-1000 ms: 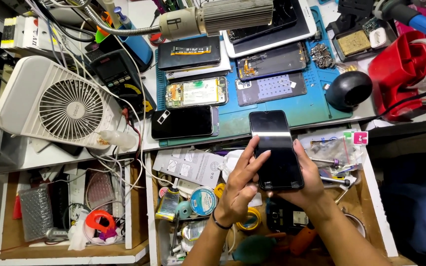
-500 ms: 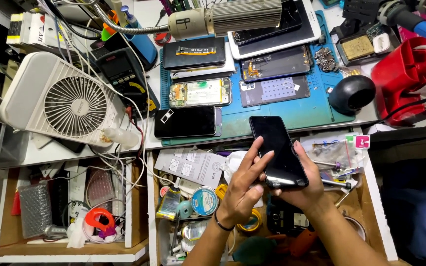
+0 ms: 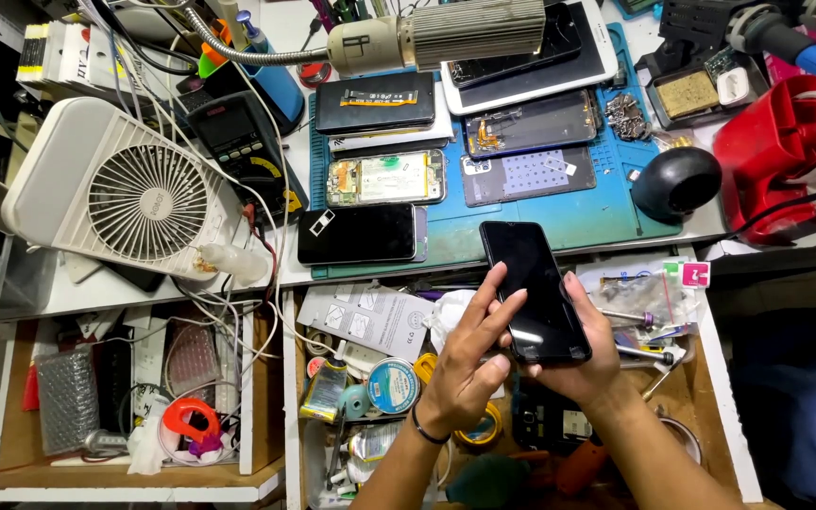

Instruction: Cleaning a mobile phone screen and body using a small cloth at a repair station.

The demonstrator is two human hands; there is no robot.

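A black smartphone with a dark screen is held face up over an open drawer. My right hand cradles it from below and along its right edge. My left hand rests against its left edge, with fingertips on the glass near the middle and the thumb by the lower corner. A dark band circles my left wrist.
A blue repair mat carries several opened phones and a black phone. A white desk fan, a multimeter, a gooseneck lamp and a red tape dispenser stand around it. Cluttered drawers lie below.
The phone and both hands have shifted slightly, with the phone tilting a little. My left fingers have slid further onto the screen.
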